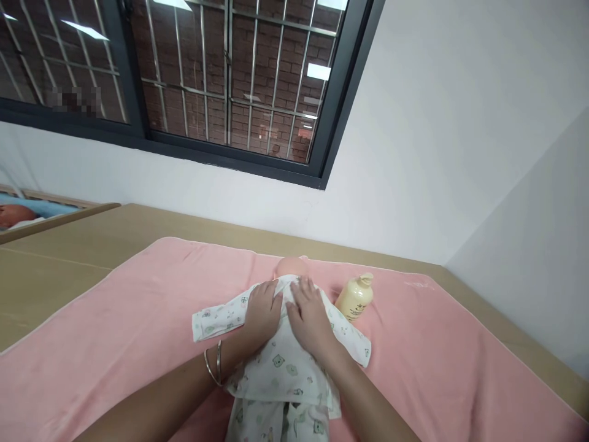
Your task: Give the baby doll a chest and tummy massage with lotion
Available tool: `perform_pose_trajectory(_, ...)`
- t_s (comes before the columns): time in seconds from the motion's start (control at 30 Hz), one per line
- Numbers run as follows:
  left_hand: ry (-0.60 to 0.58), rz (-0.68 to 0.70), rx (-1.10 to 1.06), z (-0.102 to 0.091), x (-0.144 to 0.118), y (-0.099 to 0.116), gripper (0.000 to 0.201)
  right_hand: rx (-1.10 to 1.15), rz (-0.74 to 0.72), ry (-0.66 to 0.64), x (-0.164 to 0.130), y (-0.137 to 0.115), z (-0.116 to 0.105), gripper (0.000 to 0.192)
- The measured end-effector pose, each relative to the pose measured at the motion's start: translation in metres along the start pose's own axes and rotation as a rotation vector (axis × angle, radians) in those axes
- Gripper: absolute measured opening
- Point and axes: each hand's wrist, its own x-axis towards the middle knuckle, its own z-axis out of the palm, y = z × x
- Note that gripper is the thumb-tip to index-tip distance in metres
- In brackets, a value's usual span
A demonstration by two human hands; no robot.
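Both palms lie flat and open, left hand (263,310) beside right hand (309,313), on the baby doll (285,362), whose long axis runs away from them toward its head.

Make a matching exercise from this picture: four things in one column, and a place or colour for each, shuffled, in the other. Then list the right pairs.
Things:
1. left hand
2. right hand
3. bottle
4. towel

Descriptions:
A. pale yellow, lying on the towel to the right of the doll
B. pink, spread over the wooden table
C. flat on the doll's printed garment, metal bangles at the wrist
D. flat on the garment, on the side nearer the bottle, wrist bare

Pairs: 1-C, 2-D, 3-A, 4-B
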Motion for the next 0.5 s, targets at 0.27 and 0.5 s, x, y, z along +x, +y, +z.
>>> perform_pose_trajectory(0.27,-0.043,0.021,0.022,-0.002,0.002,-0.002,0.041,0.065,-0.008,0.108,-0.001,0.003,0.004,0.052)
perform_pose_trajectory(0.5,-0.151,-0.007,0.028,-0.016,0.007,0.009,0.049,0.127,-0.022,0.114,0.004,0.010,0.007,0.044)
